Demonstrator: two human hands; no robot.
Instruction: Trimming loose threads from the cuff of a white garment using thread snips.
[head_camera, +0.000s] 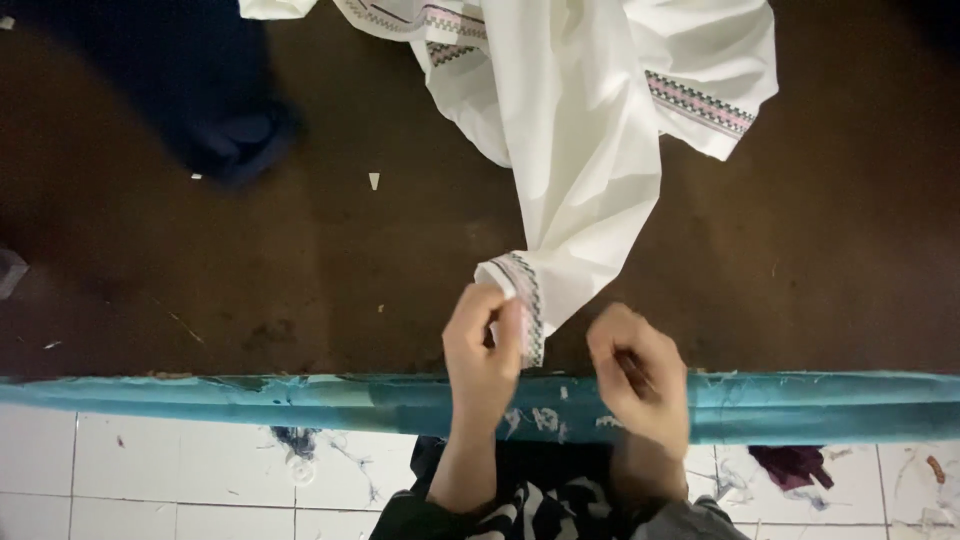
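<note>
A white garment (580, 130) with patterned pink and dark trim lies spread over the far half of a dark brown table (330, 250). One sleeve reaches toward me, ending in an embroidered cuff (522, 300). My left hand (482, 350) pinches that cuff near the table's front edge. My right hand (638, 375) is curled just right of the cuff, fingers closed around something small and thin that I cannot make out.
A teal strip (200, 400) runs along the table's front edge. A dark blue cloth (215, 110) lies at the far left. White floor tiles (150, 470) below hold thread scraps and a purple fabric scrap (795, 465).
</note>
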